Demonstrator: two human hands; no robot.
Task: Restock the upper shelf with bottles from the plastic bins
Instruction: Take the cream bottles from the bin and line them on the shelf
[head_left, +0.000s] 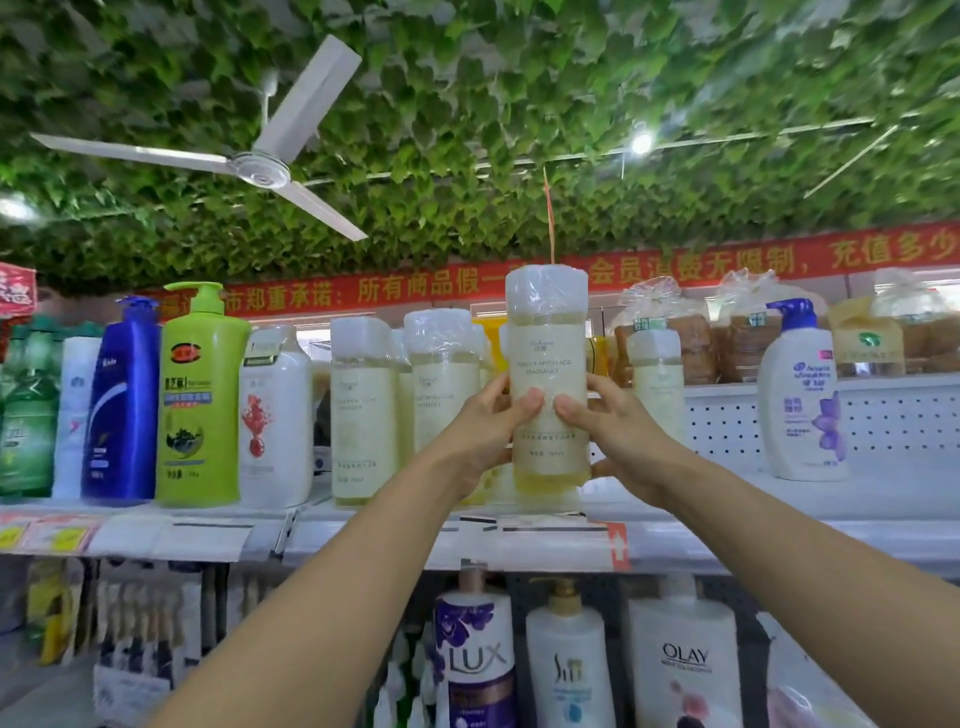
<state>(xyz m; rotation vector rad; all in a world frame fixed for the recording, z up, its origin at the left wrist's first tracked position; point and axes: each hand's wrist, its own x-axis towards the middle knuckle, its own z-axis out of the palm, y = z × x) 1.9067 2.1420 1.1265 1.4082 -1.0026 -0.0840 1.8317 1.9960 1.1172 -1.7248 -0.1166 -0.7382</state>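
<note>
A person's two bare hands hold a clear plastic-wrapped bottle of pale yellow liquid (548, 379) upright at the front edge of the upper shelf (727, 525), its long axis vertical and its wrapped cap end pointing toward the ceiling. The left hand (488, 426) curls round the bottle's left side with the thumb pressed across the front; the right hand (613, 431) grips the right side in the same way, thumb tip almost meeting the other. The bottle's label faces the camera and reads in part "AMINO ACID FRAGRANCE"; the smaller print below is too blurred to make out. Its base sits at or just above the shelf surface; contact cannot be told.

Just behind and to the left stand matching wrapped bottles (363, 405) of the same pale liquid. Farther left are a white bottle with a red flower print (275, 415), a lime-green pump bottle (200, 400) and a blue pump bottle (124, 405). To the right stands a white Head & Shoulders pump bottle (802, 395) with a blue pump. On the shelf below, a LUX bottle (475, 660) and an OLAY bottle (685, 665) face forward. A red banner with yellow Chinese writing (415, 286) runs along the wall, under a white ceiling fan (260, 166) and a leaf-covered ceiling (571, 78).
</note>
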